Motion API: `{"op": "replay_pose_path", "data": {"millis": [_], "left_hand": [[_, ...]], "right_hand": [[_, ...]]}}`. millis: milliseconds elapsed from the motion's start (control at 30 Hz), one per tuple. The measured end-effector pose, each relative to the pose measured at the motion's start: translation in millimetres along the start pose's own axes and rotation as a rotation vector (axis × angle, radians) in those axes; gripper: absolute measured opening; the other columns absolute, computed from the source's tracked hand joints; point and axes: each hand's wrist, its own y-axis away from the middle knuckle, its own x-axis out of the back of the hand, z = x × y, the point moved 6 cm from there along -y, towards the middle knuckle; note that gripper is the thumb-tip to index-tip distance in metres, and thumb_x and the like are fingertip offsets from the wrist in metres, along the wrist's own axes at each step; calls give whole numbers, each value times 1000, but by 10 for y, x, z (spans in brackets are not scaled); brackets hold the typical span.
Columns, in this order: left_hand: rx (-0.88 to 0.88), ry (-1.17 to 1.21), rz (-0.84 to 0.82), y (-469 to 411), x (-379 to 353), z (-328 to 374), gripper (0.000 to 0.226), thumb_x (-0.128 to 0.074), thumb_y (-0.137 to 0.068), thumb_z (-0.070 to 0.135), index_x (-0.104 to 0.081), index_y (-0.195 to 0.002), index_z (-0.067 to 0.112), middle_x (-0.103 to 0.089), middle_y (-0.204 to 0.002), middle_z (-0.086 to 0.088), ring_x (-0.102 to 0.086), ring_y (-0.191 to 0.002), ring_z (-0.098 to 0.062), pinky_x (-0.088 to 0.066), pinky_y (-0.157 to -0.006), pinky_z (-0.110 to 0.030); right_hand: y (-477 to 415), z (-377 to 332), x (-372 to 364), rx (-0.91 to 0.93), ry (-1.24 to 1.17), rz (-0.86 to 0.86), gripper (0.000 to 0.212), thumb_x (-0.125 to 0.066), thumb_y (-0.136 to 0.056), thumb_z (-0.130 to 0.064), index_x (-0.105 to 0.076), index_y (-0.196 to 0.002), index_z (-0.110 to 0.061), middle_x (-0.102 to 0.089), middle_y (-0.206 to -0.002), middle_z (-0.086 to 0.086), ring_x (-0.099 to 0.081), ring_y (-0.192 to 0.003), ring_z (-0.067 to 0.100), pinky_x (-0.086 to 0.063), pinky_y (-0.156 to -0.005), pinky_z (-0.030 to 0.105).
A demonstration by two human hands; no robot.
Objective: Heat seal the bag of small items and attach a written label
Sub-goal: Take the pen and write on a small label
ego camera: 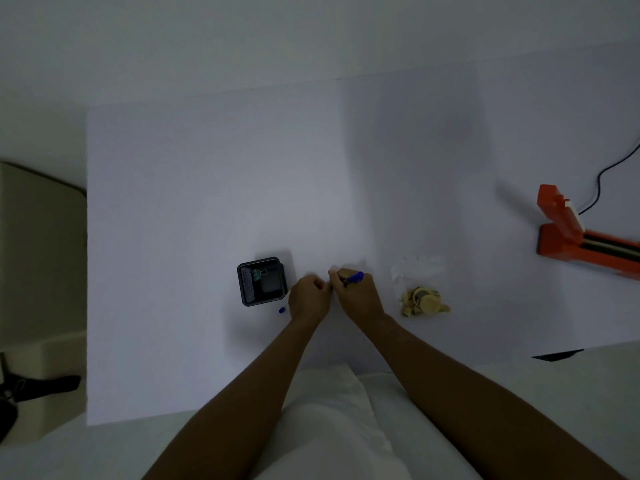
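A clear plastic bag [420, 289] holding several small tan items lies on the white table to the right of my hands. My right hand [356, 294] grips a blue pen [354, 278], tip pointing left. My left hand [309, 295] sits just beside it with fingers curled, knuckles nearly touching the right hand; whatever it pinches is too small and pale to make out. A blue pen cap [282, 310] lies on the table left of my left hand. The orange heat sealer [571, 237] stands at the far right with its arm raised.
A small black tray [262, 281] with a binder clip and other bits sits left of my hands. A black cable [606, 174] runs from the sealer toward the back right. A beige chair [38, 254] stands past the table's left edge.
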Motion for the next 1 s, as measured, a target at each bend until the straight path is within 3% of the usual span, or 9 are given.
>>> {"op": "replay_pose_path", "data": {"millis": [300,733,1000], "left_hand": [[-10,17,-8,13,8,0,30,-59,-91,26,-55,-63,15,-53,-58,2,-49,-54,-12,-34,-48,-24],[-16,-10,-11,7,-6,-4,25,-60,-91,24,-59,-70,11,-57,-63,-2,-51,-57,-14,-37,-51,-24],[-5,-3,-7,6,4,-10,34,-58,-91,24,-55,-59,14,-52,-56,1,-46,-52,-12,-33,-47,-24]], "right_hand": [[16,16,-16,3,1,10,44,-57,-98,-22,-50,-60,-2,-50,-55,13,-42,-48,11,-39,-53,31],[33,53,43,7,10,71,46,-57,-98,-21,-45,-58,-1,-48,-55,18,-42,-50,17,-41,-55,43],[43,39,-6,1,-4,30,44,-57,-98,-23,-48,-60,-1,-50,-58,17,-44,-52,20,-40,-56,39]]}}
